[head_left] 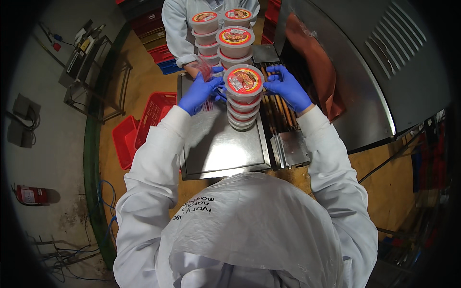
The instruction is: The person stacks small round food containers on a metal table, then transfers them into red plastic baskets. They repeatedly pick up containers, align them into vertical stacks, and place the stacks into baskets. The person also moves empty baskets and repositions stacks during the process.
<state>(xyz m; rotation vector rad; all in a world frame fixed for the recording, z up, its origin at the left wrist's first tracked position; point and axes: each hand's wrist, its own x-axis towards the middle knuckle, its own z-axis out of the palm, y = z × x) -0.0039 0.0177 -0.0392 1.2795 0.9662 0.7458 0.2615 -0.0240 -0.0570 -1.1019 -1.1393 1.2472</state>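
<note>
My blue-gloved left hand (200, 92) is left of a near stack of round plastic tubs (244, 81) with red-and-yellow lids, its fingers closed on thin clear plastic film (207, 106) with red print; its far fingertips are partly hidden. My blue-gloved right hand (283, 87) is at the right of the top tub, fingers apart, thumb at or near the rim; I cannot tell if it touches. The near stack stands on a steel tray table (221, 158). Two further tub stacks (234, 37) rise behind it.
A co-worker's bare hand (192, 68) and sleeve are across the table. A steel machine (357, 96) with an orange sheet (312, 62) and a roller conveyor (281, 115) stand right. Red crates (126, 144) sit left; a side bench (86, 57) and extinguisher (30, 194) are by the wall.
</note>
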